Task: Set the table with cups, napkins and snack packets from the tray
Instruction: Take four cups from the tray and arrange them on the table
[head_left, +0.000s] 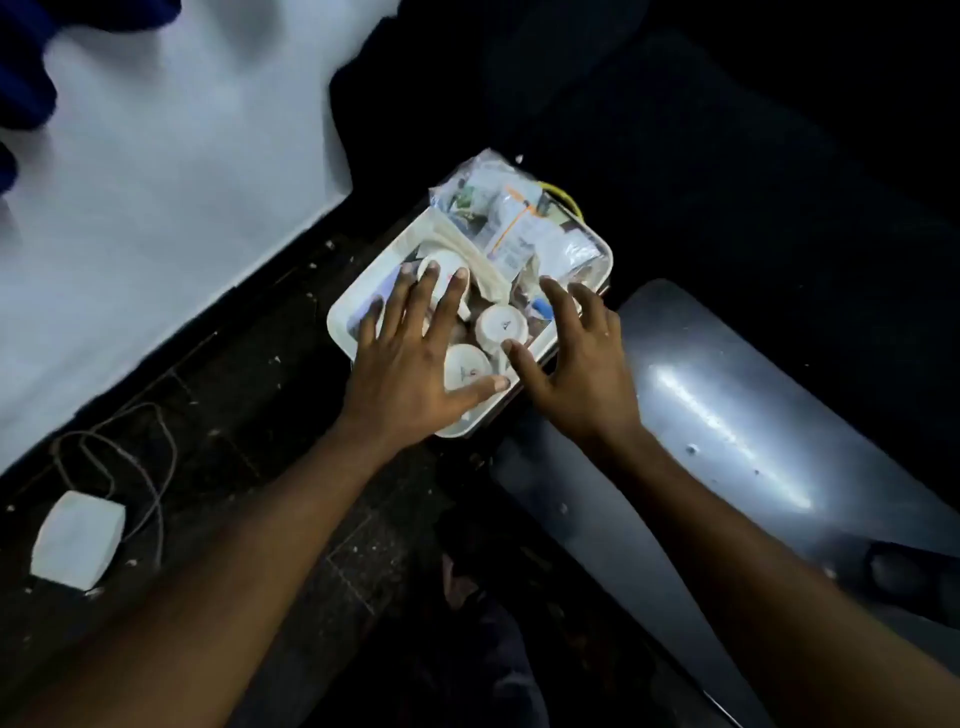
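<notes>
The white tray (343, 322) sat on the dark floor, its long axis running diagonally up to the right. Upturned cups (501, 325) filled its near end, snack packets (511, 223) its far end. Left hand (410, 364) and right hand (576, 358) hovered spread above it, gripping nothing.

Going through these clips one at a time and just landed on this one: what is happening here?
A person reaches both bare hands over a white tray that sits low in a dim space. The tray holds several upturned white cups, folded napkins and clear snack packets at its far end. The left hand is spread flat above the cups, the right hand is open beside them with its thumb near one cup. Neither hand grips anything yet, and everything visible is in the tray.
</notes>
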